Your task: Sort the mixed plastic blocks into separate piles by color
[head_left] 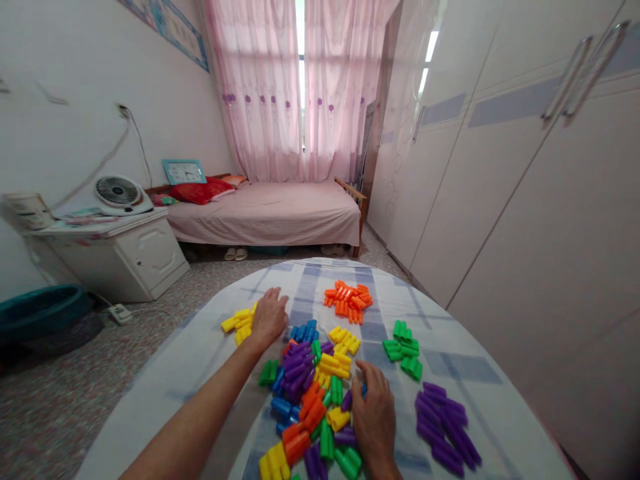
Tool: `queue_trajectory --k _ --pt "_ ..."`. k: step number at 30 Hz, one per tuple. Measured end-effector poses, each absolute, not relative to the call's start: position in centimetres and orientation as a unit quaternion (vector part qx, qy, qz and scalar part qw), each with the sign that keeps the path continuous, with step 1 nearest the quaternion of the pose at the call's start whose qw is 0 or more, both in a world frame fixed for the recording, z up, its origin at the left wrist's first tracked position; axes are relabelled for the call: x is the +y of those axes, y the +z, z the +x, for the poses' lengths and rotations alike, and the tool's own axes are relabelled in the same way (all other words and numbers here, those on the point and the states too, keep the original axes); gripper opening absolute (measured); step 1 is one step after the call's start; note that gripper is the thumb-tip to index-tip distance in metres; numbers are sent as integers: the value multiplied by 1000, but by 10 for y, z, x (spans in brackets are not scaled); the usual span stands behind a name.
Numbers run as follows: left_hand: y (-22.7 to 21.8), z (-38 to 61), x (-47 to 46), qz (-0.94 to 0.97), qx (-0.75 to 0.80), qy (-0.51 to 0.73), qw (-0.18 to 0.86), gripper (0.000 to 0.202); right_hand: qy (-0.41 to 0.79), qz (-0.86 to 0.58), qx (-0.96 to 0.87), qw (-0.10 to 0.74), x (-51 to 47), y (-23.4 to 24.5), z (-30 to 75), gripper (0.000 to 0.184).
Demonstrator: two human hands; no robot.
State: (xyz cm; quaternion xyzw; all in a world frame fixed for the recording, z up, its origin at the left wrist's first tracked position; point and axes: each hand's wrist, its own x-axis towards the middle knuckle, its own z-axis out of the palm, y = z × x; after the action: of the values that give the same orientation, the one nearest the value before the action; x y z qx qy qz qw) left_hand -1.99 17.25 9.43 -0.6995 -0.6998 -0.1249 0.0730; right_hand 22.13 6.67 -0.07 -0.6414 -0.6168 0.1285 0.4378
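Plastic blocks on a round-edged counter (165, 407), with two bare hands at work. The left hand (271, 318) lies at the edge of the yellow blocks (242, 321), fingers loosely extended; its underside is hidden, so whether it grips a block cannot be told. The right hand (375, 407) is bent over the near right side of the mixed heap (299, 367), a blue block (364, 389) showing by its fingers; whether they are clamped on it cannot be told. Single-colour groups lie apart: orange blocks (349, 301) beyond the heap, green blocks (403, 348) and purple blocks (444, 427) to its right. Handling is probably best done with the fingertips, taking loose outer pieces first and lifting them clear, so that neighbours do not roll; a low, gentle release should keep groups compact.

Surface and room: a blue-and-white checked cloth (470, 368) covers the counter. Beyond stand a pink-covered bed (270, 213) before pink curtains (260, 80), a pale wardrobe (465, 173) at right, and at left a white cabinet (153, 257) bearing a fan (119, 192).
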Motion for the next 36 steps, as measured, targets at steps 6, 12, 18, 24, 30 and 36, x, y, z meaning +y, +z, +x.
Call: queue_trajectory --k 6,12,18,24,30,36 --pt "87 60 177 -826 -536 -124 -125 43 133 -635 -621 440 70 -10 224 32" --pt "66 83 179 -827 -538 -71 -144 37 142 -631 -617 449 72 -11 224 32" --pt "77 71 175 -815 -551 -120 -134 45 146 -627 -618 451 72 -11 225 33" --pt "105 19 178 -749 -644 -155 8 42 147 -627 -623 445 72 -10 227 33" --pt "93 -43 184 -658 -747 -85 40 31 139 -624 -622 452 77 -18 228 35" --pt "90 -33 176 -664 -743 -84 17 30 145 -637 -620 433 69 -5 223 34"
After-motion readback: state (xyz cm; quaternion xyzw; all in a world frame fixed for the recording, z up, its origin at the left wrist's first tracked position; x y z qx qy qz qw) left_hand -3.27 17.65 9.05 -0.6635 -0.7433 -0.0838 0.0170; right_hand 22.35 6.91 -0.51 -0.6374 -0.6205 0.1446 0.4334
